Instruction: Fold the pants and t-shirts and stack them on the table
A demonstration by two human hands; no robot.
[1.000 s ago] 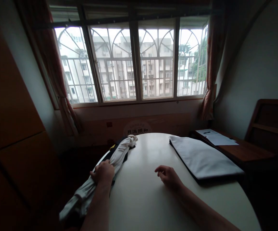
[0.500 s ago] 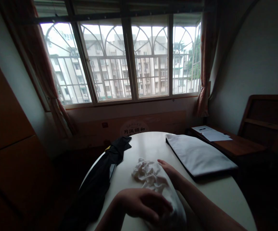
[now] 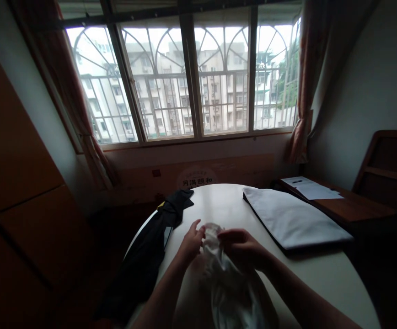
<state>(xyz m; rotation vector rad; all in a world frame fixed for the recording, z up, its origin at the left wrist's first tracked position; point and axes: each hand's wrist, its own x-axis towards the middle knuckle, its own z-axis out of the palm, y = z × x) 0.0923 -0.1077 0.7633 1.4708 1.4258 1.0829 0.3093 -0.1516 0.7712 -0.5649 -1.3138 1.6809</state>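
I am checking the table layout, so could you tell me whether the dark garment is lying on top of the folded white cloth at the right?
No, the dark garment hangs over the table's left edge, well apart from the folded white cloth.

Round white glossy table [image 3: 325, 278]: dark garment [image 3: 150, 251] draped over left edge, crumpled white cloth [image 3: 226, 278] at centre, folded white fabric on a dark layer [image 3: 291, 219] at right.

Cut off at six o'clock: crumpled white cloth garment [image 3: 229, 283] and draped black fabric garment [image 3: 143, 265]; too small to read, papers [image 3: 310, 188] at three o'clock.
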